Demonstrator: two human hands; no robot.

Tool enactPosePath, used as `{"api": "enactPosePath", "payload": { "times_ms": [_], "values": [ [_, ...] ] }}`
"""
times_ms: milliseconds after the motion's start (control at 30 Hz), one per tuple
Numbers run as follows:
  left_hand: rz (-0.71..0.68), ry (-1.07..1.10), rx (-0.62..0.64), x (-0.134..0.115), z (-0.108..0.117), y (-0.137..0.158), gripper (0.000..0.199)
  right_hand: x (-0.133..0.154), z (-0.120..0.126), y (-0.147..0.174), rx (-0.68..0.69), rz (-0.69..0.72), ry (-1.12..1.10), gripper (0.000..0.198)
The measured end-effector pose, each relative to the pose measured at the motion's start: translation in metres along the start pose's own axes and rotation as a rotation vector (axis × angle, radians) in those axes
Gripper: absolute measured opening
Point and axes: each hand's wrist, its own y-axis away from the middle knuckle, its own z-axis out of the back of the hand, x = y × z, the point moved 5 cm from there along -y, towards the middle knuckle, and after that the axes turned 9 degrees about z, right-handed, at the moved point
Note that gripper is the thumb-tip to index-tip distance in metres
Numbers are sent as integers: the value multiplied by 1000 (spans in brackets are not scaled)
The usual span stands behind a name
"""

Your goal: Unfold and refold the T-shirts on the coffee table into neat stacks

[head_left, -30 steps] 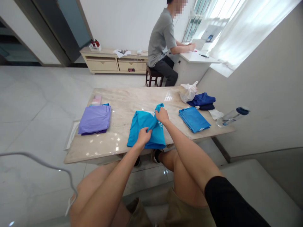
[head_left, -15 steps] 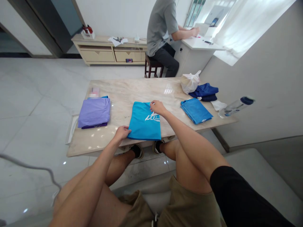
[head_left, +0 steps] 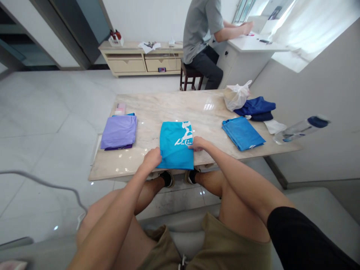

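Note:
A turquoise T-shirt [head_left: 174, 152], folded into a rectangle with a white print and lettering on its upper right, lies at the front edge of the marble-look table [head_left: 182, 105]. My left hand [head_left: 152, 157] is closed on its lower left edge. On the opposite side, my right hand [head_left: 198, 144] pinches the right edge beside the lettering. To the left sits a folded lilac garment [head_left: 119, 131] on top of darker purple and blue cloth. A folded blue cloth [head_left: 242, 133] rests to the right of my right hand.
A white plastic bag [head_left: 236, 95], a dark blue cloth [head_left: 257, 107] and a clear water bottle [head_left: 299, 130] with a blue cap stand along the table's right end. Beyond it, a person [head_left: 201, 33] sits on a stool at a white desk. A low cabinet [head_left: 126, 63] lines the back wall.
My right hand has come down from the shirt's top edge to its right edge, uncovering the white print. My left hand has closed more on the lower left. The view has shifted slightly.

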Motion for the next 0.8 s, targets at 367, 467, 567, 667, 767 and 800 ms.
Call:
{"api": "enactPosePath", "payload": {
  "times_ms": [367,467,567,667,767,800],
  "values": [
    [175,292,-25,-20,2,-4,22,-23,10,6,13,10,-34,38],
    [274,410,24,-22,3,-14,30,-21,8,2,-10,17,-78,35],
    [336,487,82,-26,-1,-22,37,-26,5,0,5,4,-112,35],
    [389,527,176,-33,-8,-24,41,-34,7,1,21,2,-128,34],
    [436,568,271,-41,-15,-19,45,-38,10,5,35,6,-140,36],
    [443,585,296,-43,-16,-17,46,-38,11,7,39,10,-149,37]
  ]
}}
